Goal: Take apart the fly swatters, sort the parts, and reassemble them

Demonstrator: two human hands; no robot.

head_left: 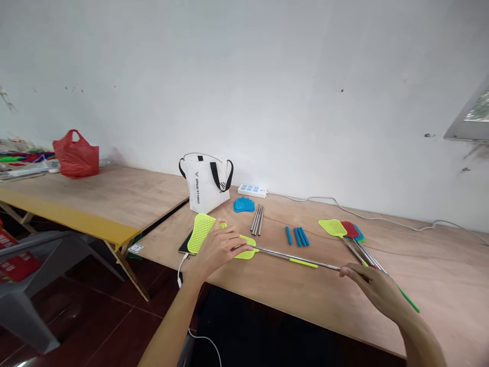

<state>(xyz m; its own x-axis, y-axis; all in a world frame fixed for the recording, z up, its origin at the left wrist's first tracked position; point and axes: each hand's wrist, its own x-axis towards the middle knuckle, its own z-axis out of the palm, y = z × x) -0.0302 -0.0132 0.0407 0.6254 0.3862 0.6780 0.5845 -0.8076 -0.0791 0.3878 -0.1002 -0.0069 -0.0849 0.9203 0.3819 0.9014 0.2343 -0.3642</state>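
My left hand (221, 247) is closed around the upper end of a fly swatter, beside its yellow-green perforated head (201, 232). The swatter's thin metal shaft (328, 266) runs right to my right hand (372, 285), whose fingers are closed on its far end; any grip there is hidden. A second yellow-green swatter head (246, 251) lies beneath and beside my left hand, partly covered. A yellow-green handle (303, 262) lies just below the shaft. Beyond my right hand are stacked swatters with yellow-green (331, 227), red (348, 229) and blue heads; a green handle (408, 299) sticks out.
Blue swatter heads (243, 205), metal rods (257, 220) and several blue handles (298, 236) lie behind the shaft. A white bag (208, 186) and power strip (252, 190) stand near the wall. A dark phone (185, 245) with a white cable is at left.
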